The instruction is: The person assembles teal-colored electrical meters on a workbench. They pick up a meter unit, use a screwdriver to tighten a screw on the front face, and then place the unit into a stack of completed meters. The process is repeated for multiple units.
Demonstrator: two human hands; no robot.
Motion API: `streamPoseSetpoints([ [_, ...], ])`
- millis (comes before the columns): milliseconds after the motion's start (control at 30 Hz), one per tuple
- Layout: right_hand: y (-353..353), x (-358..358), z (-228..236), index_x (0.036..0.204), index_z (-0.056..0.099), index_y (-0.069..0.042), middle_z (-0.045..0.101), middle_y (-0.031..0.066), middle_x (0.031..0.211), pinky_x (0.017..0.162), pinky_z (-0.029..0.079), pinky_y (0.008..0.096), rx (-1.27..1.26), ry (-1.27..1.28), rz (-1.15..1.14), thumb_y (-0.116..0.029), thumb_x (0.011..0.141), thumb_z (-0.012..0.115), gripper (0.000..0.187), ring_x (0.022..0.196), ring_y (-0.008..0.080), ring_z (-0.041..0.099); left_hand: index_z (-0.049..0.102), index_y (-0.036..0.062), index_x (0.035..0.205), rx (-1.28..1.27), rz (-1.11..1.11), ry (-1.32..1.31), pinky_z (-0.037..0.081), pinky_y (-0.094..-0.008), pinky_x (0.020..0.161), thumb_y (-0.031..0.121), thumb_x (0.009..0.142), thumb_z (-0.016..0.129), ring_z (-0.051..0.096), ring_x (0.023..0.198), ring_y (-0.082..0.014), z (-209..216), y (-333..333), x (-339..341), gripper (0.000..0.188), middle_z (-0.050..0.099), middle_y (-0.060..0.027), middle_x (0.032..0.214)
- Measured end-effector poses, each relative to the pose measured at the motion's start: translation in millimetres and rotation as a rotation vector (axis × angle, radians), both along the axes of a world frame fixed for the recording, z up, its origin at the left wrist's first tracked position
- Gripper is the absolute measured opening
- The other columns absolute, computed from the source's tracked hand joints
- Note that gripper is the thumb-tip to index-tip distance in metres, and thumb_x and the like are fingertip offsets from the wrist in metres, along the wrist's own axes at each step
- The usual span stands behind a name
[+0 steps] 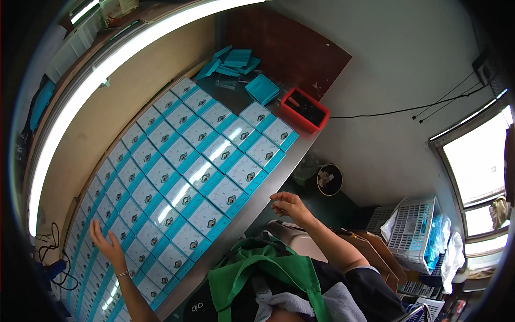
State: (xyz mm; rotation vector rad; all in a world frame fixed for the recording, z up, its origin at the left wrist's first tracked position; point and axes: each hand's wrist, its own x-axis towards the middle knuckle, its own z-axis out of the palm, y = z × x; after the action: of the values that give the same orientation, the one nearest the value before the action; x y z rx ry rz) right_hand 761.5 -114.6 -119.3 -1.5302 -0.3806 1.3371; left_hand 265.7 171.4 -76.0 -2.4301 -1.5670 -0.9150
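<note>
Boxes (162, 176) in rows, grey table (294, 155) | left hand (109, 248) spread | right hand (288, 205) curled, grip unclear | pale wall (375, 147)

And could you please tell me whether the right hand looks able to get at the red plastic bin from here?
Probably yes, perhaps with a stretch: the right hand is near the table's bare front edge, and nothing appears to block its way to the red plastic bin farther along.
</note>
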Motion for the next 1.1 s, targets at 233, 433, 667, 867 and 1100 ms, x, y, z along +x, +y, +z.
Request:
streamPoseSetpoints([
  [233,48.7,100.2,22.3,0.107,0.063,0.0,0.065,0.0048,0.08,0.062,0.048,0.0254,0.001,-0.474,0.062,-0.009,0.085,0.059,0.024,0.071,0.0103,0.059,0.058,0.0023,0.113,-0.263,-0.496,0.059,0.041,-0.0413,0.093,0.002,0.082,0.058,0.052,0.109,-0.0324,-14.0,-11.6,151.1,0.031,0.057,-0.0137,0.113],
  [433,128.2,271.2,1.1,0.092,0.065,-0.001,0.064,0.0125,0.079,0.064,0.05,0.0326,0.209,-1.295,-0.077,-0.007,0.08,0.062,0.013,0.068,0.022,0.063,0.061,0.0046,0.105,-0.433,-0.622,-0.113,0.044,-0.0395,0.083,0.003,0.076,0.066,0.056,0.095,-0.0308,-19.0,-49.8,288.9,0.029,0.06,-0.0111,0.104],
  [667,179.9,342.8,-27.0,0.112,0.055,-0.009,0.06,0.0128,0.108,0.075,0.053,0.0451,-0.138,-1.433,0.39,-0.027,0.079,0.069,0.04,0.093,0.035,0.063,0.055,0.0068,0.119,-0.499,-0.599,-0.246,0.042,-0.041,0.089,0.01,0.071,0.073,0.053,0.106,-0.0328,-51.5,-97.3,481.9,0.051,0.056,-0.0133,0.119],
  [867,198.5,356.8,-32.1,0.108,0.055,-0.007,0.062,0.0149,0.103,0.077,0.052,0.0463,-0.13,-1.344,0.588,-0.028,0.079,0.07,0.038,0.094,0.0345,0.063,0.043,0.0118,0.133,-0.555,-0.377,-0.08,0.031,-0.0514,0.102,0.017,0.065,0.079,0.042,0.123,-0.034,-78.3,-102.1,552.2,0.077,0.042,-0.0128,0.137],
  [1100,187.6,377.6,9.1,0.108,0.057,-0.005,0.064,0.0163,0.094,0.071,0.051,0.0424,0.065,-1.191,0.604,-0.016,0.075,0.071,0.037,0.086,0.0334,0.065,0.037,0.0146,0.138,-0.685,-0.275,0.032,0.025,-0.057,0.106,0.018,0.061,0.081,0.038,0.129,-0.0309,-84.3,-98.2,568.6,0.089,0.04,-0.0107,0.138],
])
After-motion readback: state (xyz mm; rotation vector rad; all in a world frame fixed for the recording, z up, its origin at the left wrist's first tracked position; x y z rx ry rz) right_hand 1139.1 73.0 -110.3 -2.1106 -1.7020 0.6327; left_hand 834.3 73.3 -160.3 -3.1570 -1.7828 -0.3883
